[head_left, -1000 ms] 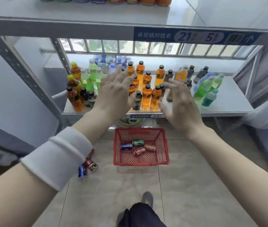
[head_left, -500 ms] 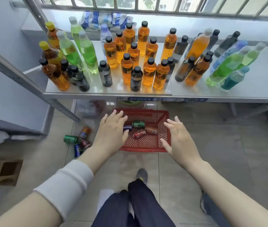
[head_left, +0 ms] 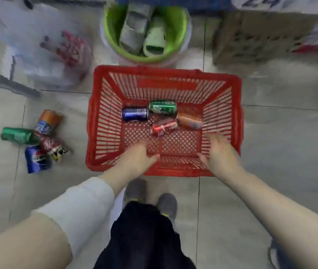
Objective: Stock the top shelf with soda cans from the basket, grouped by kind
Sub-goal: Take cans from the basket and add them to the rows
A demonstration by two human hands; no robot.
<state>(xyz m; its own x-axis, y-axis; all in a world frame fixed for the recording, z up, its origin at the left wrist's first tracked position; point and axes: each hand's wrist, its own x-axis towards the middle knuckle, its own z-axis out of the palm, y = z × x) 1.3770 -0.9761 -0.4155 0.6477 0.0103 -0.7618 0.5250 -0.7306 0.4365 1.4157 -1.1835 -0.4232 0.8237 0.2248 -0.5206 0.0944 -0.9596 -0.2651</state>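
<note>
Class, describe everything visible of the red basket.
The red basket looks like moulded plastic: rectangular, with slatted sloping walls, a perforated floor and a thick rim. It stands upright on the tiled floor. Inside lie, on their sides, a blue can, a green can, a red can and an orange can. Its near rim lies under the left hand and right hand; contact is unclear.

A red slatted basket (head_left: 103,121) stands on the floor. Inside, four cans lie on their sides, clustered together: a blue can (head_left: 134,114), a green can (head_left: 163,107), a red can (head_left: 164,127) and an orange can (head_left: 190,121).
</note>
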